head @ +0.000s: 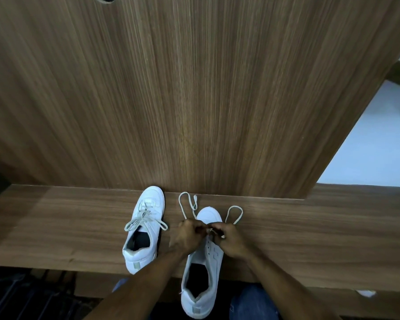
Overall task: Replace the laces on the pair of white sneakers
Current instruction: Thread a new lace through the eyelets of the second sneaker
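Two white sneakers stand on a narrow wooden ledge [310, 227], toes pointing away from me. The left sneaker [143, 229] is laced and tied in a bow. The right sneaker [202, 269] hangs partly over the ledge's near edge, and its upper eyelets are bare. A cream lace [187, 202] runs from its front rows. One end loops out to the left of the toe, the other [234, 214] to the right. My left hand [187, 234] and my right hand [231, 239] meet over the sneaker's front eyelets, each pinching the lace.
A tall wooden panel [194, 88] rises directly behind the ledge. A pale wall [379, 135] shows to the right. Below the ledge are my jeans [252, 303] and a dark floor [21, 296]. A small white scrap [365, 293] lies at lower right.
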Demonstrator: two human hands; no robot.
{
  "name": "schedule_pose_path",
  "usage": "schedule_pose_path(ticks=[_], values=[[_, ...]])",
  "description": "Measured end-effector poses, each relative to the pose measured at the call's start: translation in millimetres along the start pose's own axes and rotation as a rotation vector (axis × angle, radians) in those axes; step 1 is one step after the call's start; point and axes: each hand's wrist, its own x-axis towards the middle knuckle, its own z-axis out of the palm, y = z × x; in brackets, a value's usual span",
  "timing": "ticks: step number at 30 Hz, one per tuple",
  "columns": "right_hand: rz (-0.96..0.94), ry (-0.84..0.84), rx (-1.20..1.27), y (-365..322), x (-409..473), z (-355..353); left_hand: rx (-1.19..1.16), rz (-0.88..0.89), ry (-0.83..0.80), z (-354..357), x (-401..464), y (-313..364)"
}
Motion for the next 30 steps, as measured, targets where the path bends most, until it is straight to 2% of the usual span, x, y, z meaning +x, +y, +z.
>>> schedule_pose_path(ticks=[2, 7, 10, 24, 30], values=[[-0.003, 0.048, -0.031, -5, 4, 6, -0.018, -0.022, 0.005, 1, -1, 0], [0.124, 0.124, -0.083, -3, 4, 13, -0.024, -0.145, -0.053, 5, -3, -16], [0.150, 0.122, -0.102, -4, 2, 17, -0.023, -0.169, -0.088, 3, -6, -21], [0.314, 0.232, -0.155, -20, -2, 47, -0.260, -0.314, -0.044, 12, 4, -44], [0.291, 0.169, -0.188, -24, 1, 44, -0.571, -0.510, -0.077, 5, 5, -36]])
